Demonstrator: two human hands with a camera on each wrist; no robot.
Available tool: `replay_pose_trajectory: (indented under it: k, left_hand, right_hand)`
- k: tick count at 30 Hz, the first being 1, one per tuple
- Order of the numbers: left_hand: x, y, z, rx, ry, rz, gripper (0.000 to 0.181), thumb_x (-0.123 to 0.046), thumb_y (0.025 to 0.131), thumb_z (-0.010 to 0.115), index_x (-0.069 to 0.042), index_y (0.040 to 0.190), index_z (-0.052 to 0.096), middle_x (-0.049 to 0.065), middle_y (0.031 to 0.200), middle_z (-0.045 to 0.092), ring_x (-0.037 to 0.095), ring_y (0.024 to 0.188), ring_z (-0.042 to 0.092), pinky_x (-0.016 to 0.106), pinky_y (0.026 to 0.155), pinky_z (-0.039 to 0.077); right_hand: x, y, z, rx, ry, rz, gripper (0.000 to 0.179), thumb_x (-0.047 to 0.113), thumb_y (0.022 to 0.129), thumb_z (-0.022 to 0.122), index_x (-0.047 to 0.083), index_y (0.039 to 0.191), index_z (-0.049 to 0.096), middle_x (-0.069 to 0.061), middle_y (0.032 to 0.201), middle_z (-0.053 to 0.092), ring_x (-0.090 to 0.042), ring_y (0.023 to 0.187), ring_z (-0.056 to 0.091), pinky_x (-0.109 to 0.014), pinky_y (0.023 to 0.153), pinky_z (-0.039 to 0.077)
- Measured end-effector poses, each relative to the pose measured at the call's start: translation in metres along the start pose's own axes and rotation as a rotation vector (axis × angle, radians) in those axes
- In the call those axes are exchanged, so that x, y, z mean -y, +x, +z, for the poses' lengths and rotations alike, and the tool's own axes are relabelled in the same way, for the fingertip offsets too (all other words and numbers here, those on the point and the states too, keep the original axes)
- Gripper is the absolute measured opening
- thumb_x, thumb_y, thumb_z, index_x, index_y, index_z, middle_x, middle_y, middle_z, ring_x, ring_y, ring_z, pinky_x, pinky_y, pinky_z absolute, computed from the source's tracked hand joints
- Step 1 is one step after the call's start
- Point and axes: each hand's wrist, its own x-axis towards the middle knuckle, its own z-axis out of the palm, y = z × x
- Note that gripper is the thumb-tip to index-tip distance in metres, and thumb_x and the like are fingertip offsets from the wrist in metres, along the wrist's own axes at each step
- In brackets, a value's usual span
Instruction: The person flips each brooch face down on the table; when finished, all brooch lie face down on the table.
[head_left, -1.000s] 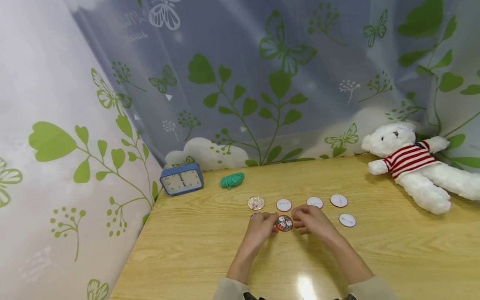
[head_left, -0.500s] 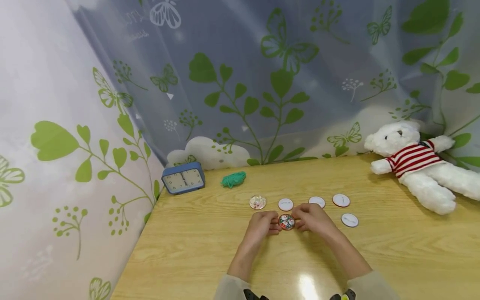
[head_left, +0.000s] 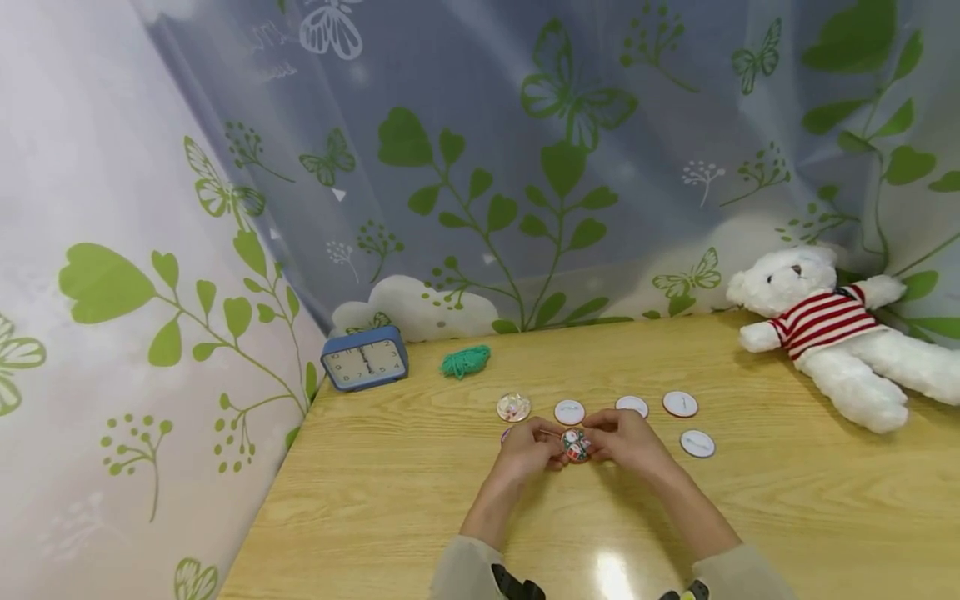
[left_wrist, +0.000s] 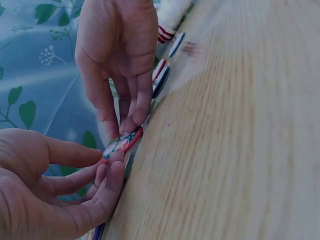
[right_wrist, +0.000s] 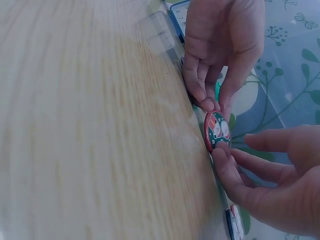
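Note:
A round pin-back button badge (head_left: 576,445) with a red rim and a red, white and green picture is held tilted between both hands, picture side up. My left hand (head_left: 527,448) pinches its left edge between thumb and fingers. On the opposite edge, my right hand (head_left: 628,439) pinches it with the thumb over the picture, as the right wrist view shows. Just beyond the hands lies a white-backed badge (head_left: 570,412) with its pin showing. A purple-edged disc (head_left: 506,434) is mostly hidden behind the left hand.
More white-backed badges (head_left: 679,404) lie to the right, one partly behind the right hand. A shiny patterned disc (head_left: 513,407) sits at the left. Farther back are a blue clock (head_left: 365,360), green yarn (head_left: 465,362) and a white teddy bear (head_left: 825,325) by the curtain.
Both hands have drawn closer together around the picture badge, which has tilted from facing flatter. The thumbs and fingers now cover more of its edges. Other things stay put.

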Motion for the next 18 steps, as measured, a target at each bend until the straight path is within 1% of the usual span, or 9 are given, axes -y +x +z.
replay_pose_trajectory:
  k: [4,7,13,15,18]
  left_hand:
    - [0.0025,0.0025,-0.0029,0.016,0.009,0.001,0.018,0.016,0.091,0.062,0.011,0.109,0.066,0.016,0.085,0.068,0.017,0.067,0.065,0.029,0.065,0.063]
    - [0.0046,0.0031,-0.0042,0.026,0.003,-0.007,0.017,0.016,0.091,0.064,0.010,0.107,0.067,0.015,0.083,0.068,0.016,0.066,0.066,0.028,0.064,0.063]
    - [0.0064,0.0041,-0.0038,0.058,0.003,-0.015,0.016,0.013,0.092,0.064,0.009,0.107,0.067,0.014,0.085,0.067,0.016,0.064,0.064,0.025,0.058,0.060]
    - [0.0049,0.0047,-0.0040,0.068,0.009,-0.007,0.016,0.013,0.092,0.064,0.009,0.107,0.067,0.016,0.086,0.067,0.016,0.063,0.064,0.024,0.057,0.059]
    - [0.0016,0.0052,-0.0053,0.077,0.019,-0.004,0.016,0.012,0.093,0.064,0.008,0.108,0.067,0.015,0.086,0.068,0.016,0.063,0.063,0.023,0.056,0.057]
  right_hand:
    - [-0.0014,0.0001,0.0007,0.007,-0.016,-0.010,0.031,-0.005,0.100,0.057,-0.022,0.126,0.057,-0.025,0.101,0.068,-0.021,0.081,0.069,-0.033,0.071,0.064]
    - [-0.0018,-0.0013,0.0013,-0.004,-0.040,0.003,0.030,-0.006,0.100,0.058,-0.020,0.126,0.059,-0.024,0.103,0.068,-0.020,0.081,0.068,-0.032,0.071,0.064]
    - [-0.0018,-0.0034,0.0013,-0.028,-0.081,0.004,0.031,-0.011,0.094,0.064,-0.018,0.124,0.062,-0.022,0.100,0.067,-0.019,0.080,0.067,-0.031,0.068,0.063]
    - [-0.0012,-0.0032,0.0015,-0.036,-0.082,0.003,0.030,-0.012,0.091,0.064,-0.017,0.121,0.064,-0.020,0.098,0.067,-0.019,0.078,0.066,-0.029,0.066,0.062]
    - [-0.0002,-0.0027,0.0018,-0.044,-0.091,0.011,0.023,-0.011,0.090,0.063,-0.014,0.113,0.067,-0.016,0.091,0.066,-0.018,0.074,0.063,-0.027,0.061,0.058]
